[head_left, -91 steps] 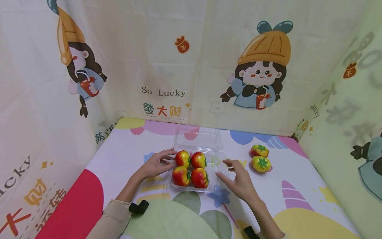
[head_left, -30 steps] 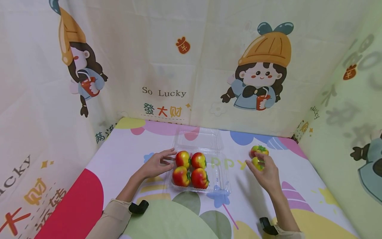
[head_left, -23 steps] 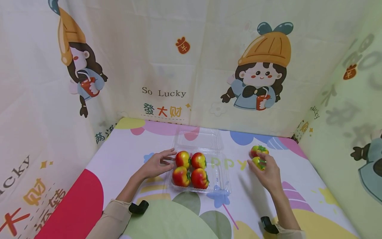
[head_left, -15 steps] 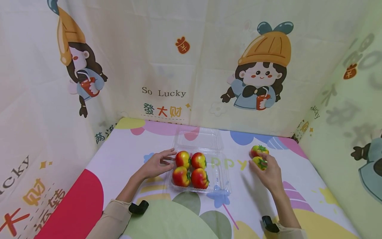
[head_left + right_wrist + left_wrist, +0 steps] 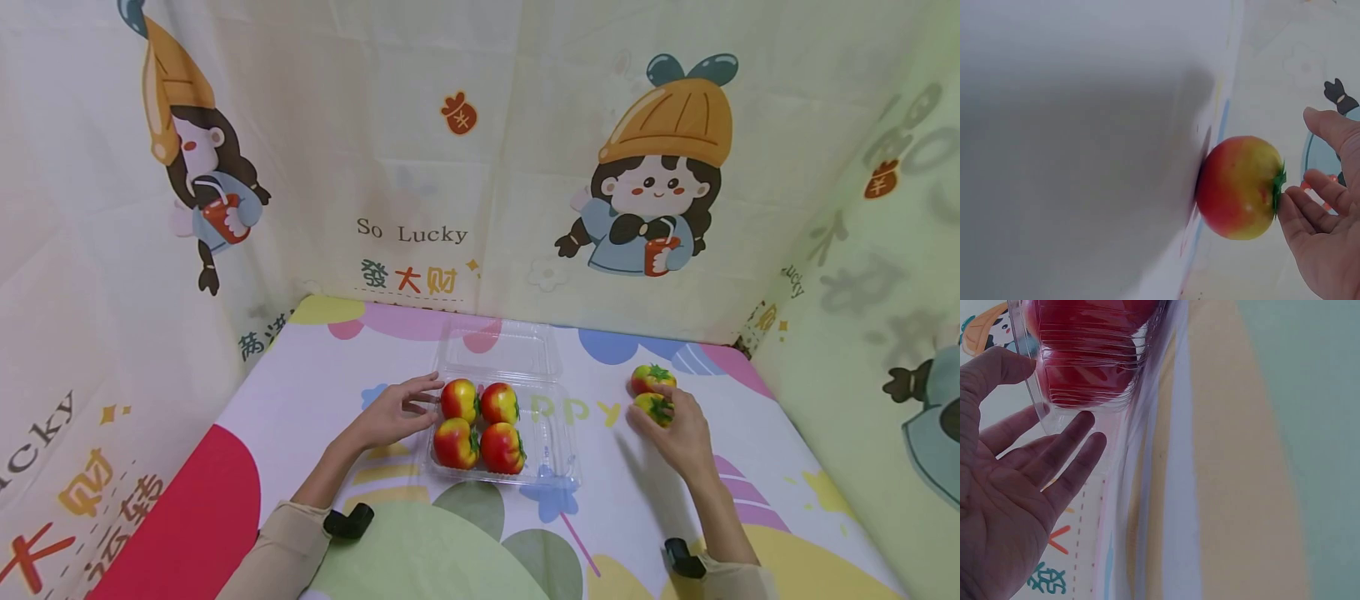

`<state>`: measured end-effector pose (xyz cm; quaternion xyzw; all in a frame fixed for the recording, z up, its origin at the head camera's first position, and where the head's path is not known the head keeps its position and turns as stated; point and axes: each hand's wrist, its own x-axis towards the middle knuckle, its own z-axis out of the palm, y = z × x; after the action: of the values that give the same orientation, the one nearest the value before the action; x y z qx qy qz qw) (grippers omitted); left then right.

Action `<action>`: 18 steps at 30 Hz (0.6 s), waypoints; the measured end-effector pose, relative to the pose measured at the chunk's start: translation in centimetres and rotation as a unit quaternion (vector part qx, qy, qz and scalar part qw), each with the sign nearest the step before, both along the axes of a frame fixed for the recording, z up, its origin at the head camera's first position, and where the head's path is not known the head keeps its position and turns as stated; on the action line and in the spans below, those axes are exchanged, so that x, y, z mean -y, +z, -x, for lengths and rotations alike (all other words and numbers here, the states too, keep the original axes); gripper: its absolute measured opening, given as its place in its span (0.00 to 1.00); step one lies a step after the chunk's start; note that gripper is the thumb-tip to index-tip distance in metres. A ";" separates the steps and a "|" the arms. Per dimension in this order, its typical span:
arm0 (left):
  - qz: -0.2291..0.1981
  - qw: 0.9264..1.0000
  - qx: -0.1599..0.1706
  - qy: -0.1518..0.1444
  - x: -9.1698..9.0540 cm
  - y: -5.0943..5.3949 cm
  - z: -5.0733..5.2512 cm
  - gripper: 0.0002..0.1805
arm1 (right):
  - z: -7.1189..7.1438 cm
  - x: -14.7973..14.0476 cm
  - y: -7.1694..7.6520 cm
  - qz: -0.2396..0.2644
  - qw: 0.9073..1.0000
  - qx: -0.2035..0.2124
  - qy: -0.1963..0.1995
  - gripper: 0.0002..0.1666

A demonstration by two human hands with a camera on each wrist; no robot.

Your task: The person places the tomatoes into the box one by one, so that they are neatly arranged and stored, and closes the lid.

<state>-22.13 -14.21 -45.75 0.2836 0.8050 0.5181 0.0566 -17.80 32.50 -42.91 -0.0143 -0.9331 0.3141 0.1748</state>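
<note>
In the head view, my left hand (image 5: 395, 410) is at the left edge of a clear plastic box (image 5: 551, 437). Its thumb lies against the rim (image 5: 1030, 381) in the left wrist view, with the other fingers spread loosely beside the box. Several red-yellow persimmon-like fruits (image 5: 455, 442) fill the box's left and middle part. My right hand (image 5: 684, 437) hovers around the nearer of two loose fruits (image 5: 651, 408), thumb and fingers apart, partly covering it. The farther fruit (image 5: 651, 378) lies just behind. One fruit (image 5: 1238, 187) shows beside the fingers in the right wrist view.
The box's clear lid (image 5: 498, 348) lies folded back behind it. A patterned cloth covers the table (image 5: 300, 400), and printed curtains (image 5: 510, 183) stand at the back and both sides. Black wrist cameras (image 5: 348, 521) are on both arms.
My right hand has moved right, from beside the box to the loose fruits, and has shifted slightly farther right over the last second. The left hand and the boxed fruits have stayed put.
</note>
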 end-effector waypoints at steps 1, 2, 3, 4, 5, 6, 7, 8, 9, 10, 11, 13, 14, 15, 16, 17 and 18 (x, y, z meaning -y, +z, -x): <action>-0.001 1.000 0.000 -0.001 0.0 0.0 0.0 0.31 | 0.0 -0.1 0.0 -0.002 1.000 0.001 0.000 0.38; -0.001 1.000 0.000 -0.001 0.0 0.1 0.0 0.31 | 0.0 -0.2 -0.1 -0.005 1.000 0.004 -0.002 0.39; -0.001 1.000 0.000 -0.001 0.0 0.1 0.0 0.31 | 0.0 -0.3 -0.1 -0.006 1.000 0.007 -0.003 0.39; -0.001 1.000 0.000 -0.001 0.0 0.1 0.0 0.31 | 0.0 -0.4 -0.1 -0.008 1.000 0.010 -0.005 0.40; -0.001 1.000 -0.001 -0.001 0.0 0.1 0.0 0.31 | 0.0 -0.4 0.0 -0.009 1.000 0.014 -0.009 0.41; -0.001 1.000 -0.001 -0.001 0.0 0.1 0.1 0.31 | 0.0 -0.5 0.0 -0.011 1.000 0.018 -0.011 0.42; 0.000 1.000 -0.001 -0.001 0.0 0.1 0.1 0.31 | 0.0 -0.6 0.0 -0.011 1.000 0.022 -0.014 0.43; 0.001 1.000 0.000 0.000 0.0 0.0 0.1 0.31 | 0.0 -0.7 0.0 -0.011 0.999 0.027 -0.016 0.44; 0.001 1.000 0.000 0.000 0.0 0.0 0.1 0.31 | 0.0 -0.8 0.0 -0.012 0.999 0.031 -0.018 0.44; 0.001 1.000 0.001 0.001 0.0 0.0 0.1 0.31 | 0.0 -0.8 0.0 -0.012 0.999 0.036 -0.020 0.44; 0.001 1.000 0.001 0.001 0.0 0.0 0.1 0.31 | 0.0 -0.9 0.0 -0.013 0.999 0.040 -0.022 0.45; 0.001 1.000 0.001 0.001 0.0 -0.1 0.1 0.31 | 0.0 -1.2 0.0 -0.016 0.998 0.049 -0.026 0.45; 0.001 1.000 0.001 0.001 0.0 -0.1 0.1 0.31 | 0.0 -1.3 0.0 -0.018 0.998 0.053 -0.029 0.46; 0.000 1.000 0.000 0.001 0.0 -0.1 0.1 0.31 | 0.0 -1.4 -0.1 -0.021 0.998 0.058 -0.032 0.46; -0.001 1.000 0.000 0.000 0.0 -0.1 0.1 0.31 | 0.0 -1.5 -0.1 -0.022 0.997 0.062 -0.036 0.46; -0.001 1.000 -0.001 0.000 0.0 -0.1 0.1 0.31 | 0.1 -1.6 -0.2 -0.025 0.997 0.065 -0.039 0.46; 0.000 1.000 -0.001 0.000 0.0 -0.1 0.1 0.31 | 0.1 -1.7 -0.3 -0.025 0.996 0.069 -0.042 0.47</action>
<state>-22.21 -14.22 -45.85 0.2842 0.8050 0.5179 0.0552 -17.89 34.21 -43.20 -0.0710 -0.9489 0.2816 0.1237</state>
